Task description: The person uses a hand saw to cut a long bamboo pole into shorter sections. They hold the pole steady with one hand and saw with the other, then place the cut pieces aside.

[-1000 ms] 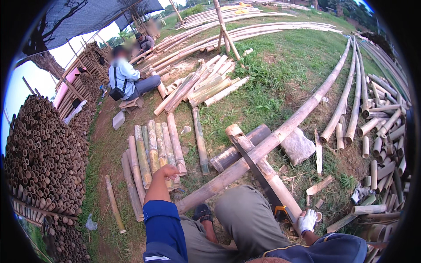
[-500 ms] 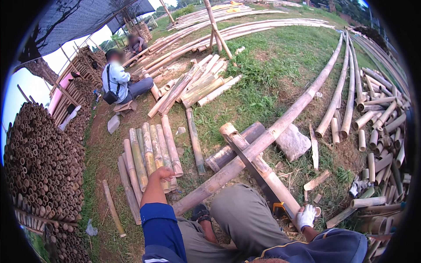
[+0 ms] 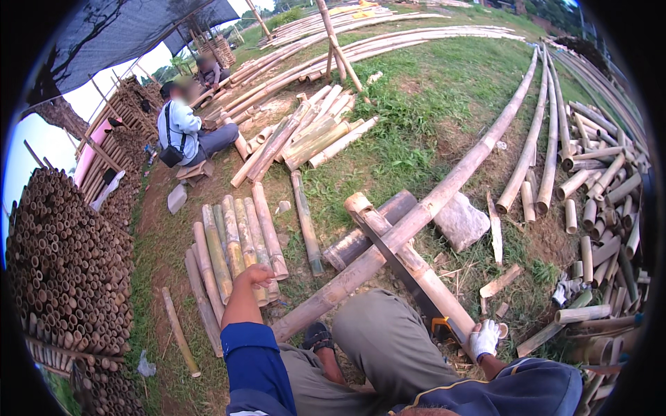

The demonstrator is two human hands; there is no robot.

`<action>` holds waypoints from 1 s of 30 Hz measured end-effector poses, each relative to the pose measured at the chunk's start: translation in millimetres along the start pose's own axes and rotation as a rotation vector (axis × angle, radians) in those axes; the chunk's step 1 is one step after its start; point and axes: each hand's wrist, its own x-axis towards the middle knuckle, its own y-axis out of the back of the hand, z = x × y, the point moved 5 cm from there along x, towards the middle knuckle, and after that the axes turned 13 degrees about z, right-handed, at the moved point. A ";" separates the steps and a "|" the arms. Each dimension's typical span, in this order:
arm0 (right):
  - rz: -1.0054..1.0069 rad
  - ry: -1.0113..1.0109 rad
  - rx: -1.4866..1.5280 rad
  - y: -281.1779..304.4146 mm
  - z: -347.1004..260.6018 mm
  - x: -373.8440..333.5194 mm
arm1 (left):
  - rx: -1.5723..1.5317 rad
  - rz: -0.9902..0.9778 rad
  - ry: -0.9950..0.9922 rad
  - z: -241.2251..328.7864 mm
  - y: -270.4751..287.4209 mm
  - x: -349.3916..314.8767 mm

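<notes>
My bare left hand (image 3: 259, 276) is closed with its fingers curled, above the near ends of several cut bamboo lengths (image 3: 231, 239) on the grass. Nothing shows in it. My right hand (image 3: 485, 338), in a white glove, is closed around the near end of a shorter bamboo piece (image 3: 436, 295). A long bamboo pole (image 3: 340, 290) crosses this piece at an angle, its near end by my left knee. Along the shorter piece lies a handsaw (image 3: 415, 290) with a dark blade and an orange-and-black handle, next to my glove. Part of the handle is hidden.
A dark thick bamboo section (image 3: 347, 249) and a pale rock (image 3: 461, 222) lie beyond the crossing. Stacked bamboo (image 3: 69, 270) rises at left; a heap of offcuts (image 3: 610, 201) lies at right. A seated person (image 3: 182, 128) works at the upper left.
The view has shifted slightly, moving the background a little left and up. Both hands, the saw and the bamboo keep nearly the same places.
</notes>
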 end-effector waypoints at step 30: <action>-0.005 0.007 -0.042 -3.9 1.7 -0.6 | -0.032 -0.012 0.019 -3.6 -1.3 -4.0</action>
